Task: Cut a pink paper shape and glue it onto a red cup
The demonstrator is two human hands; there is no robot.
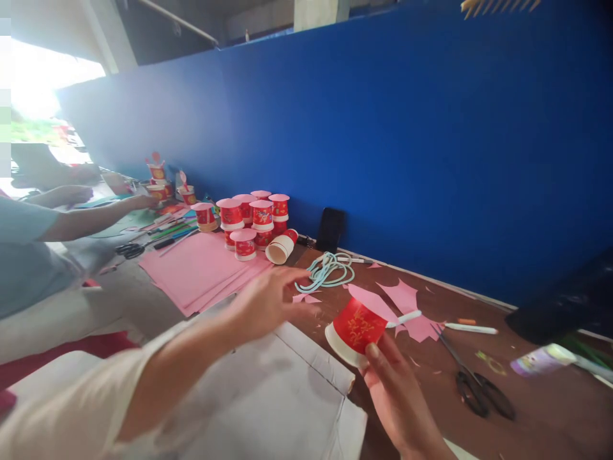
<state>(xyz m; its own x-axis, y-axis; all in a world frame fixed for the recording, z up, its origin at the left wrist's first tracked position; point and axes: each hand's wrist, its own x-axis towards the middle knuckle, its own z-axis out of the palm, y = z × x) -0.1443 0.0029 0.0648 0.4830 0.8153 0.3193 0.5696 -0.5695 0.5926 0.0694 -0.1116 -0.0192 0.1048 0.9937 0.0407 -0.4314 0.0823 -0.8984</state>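
Over the table (550, 418): red cup (357, 324), tilted, pink disc (371, 304) on top — held in my right hand (395, 386).
Right hand: thumb and fingers pinching the cup low on its side.
Left hand (271, 303): fingers and thumb spread, near the blue cord (326, 260) — I cannot tell if they touch.
Pink scraps (403, 297): behind the cup; scissors (473, 377) to its right.
Pink sheets (186, 271): beyond my left hand, near the stacked cups (261, 216).
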